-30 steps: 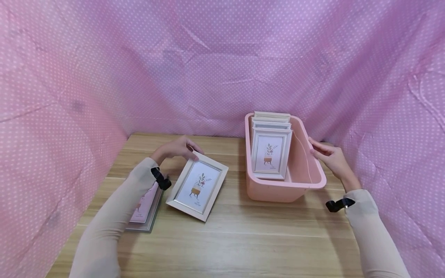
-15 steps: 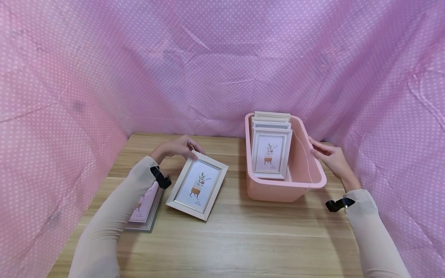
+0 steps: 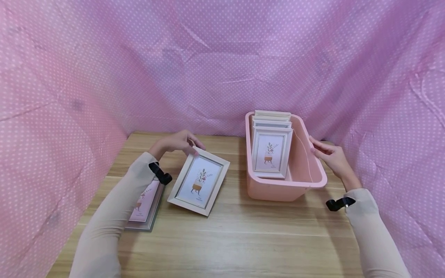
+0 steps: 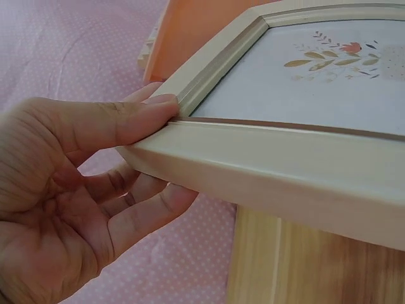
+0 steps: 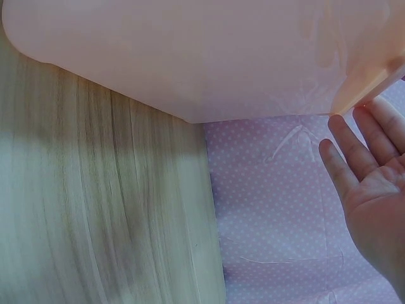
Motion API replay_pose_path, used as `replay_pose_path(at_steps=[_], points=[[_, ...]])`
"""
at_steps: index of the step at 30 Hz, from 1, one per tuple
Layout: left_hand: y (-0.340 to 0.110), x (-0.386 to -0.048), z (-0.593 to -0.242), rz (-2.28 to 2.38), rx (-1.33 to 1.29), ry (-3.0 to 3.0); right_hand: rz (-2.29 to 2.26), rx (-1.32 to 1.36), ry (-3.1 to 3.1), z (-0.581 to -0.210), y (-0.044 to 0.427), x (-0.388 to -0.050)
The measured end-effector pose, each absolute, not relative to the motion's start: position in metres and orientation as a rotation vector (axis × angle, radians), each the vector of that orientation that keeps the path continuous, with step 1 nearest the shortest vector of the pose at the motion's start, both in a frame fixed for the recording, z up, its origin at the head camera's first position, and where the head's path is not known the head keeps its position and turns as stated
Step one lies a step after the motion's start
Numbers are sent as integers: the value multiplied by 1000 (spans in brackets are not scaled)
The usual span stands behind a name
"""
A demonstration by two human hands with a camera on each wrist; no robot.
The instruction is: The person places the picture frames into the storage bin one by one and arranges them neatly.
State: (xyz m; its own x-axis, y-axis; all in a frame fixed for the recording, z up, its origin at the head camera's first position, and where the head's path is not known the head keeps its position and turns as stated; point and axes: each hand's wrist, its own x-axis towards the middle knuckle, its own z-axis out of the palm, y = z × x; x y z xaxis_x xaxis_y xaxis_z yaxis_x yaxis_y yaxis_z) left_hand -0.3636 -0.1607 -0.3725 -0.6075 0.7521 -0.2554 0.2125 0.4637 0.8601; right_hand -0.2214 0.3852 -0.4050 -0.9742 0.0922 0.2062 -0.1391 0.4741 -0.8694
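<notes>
Right beside stacked frames (image 3: 147,202) on table (image 3: 243,251): pinching cream frame (image 3: 199,181) by corner in left hand (image 3: 178,141), tilted! At pick-up step, seemingly; calling next for firm, steady lift. Farther off, touching pink tub (image 3: 278,193) with right hand (image 3: 329,156), fingers straight.

The space is enclosed at the back and on both sides by a pink-and-lilac polka-dotted fabric sheet (image 3: 222,58), by which sharp crease lines (image 3: 196,35) and soft folds are shown. A warmer pink is seen at the left, a cooler lilac at the centre and right. Below, a light-brown wood-grain tabletop (image 3: 243,243) is bordered by the cloth along its far edge. Soft, diffuse light is spread across both surfaces.
</notes>
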Motion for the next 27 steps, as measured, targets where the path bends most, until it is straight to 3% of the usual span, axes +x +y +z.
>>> replay_pose_path(at_steps=[27], points=[[-158,-366,-335,1339,762,2174,1529,125,-2527,-398,387,-221]])
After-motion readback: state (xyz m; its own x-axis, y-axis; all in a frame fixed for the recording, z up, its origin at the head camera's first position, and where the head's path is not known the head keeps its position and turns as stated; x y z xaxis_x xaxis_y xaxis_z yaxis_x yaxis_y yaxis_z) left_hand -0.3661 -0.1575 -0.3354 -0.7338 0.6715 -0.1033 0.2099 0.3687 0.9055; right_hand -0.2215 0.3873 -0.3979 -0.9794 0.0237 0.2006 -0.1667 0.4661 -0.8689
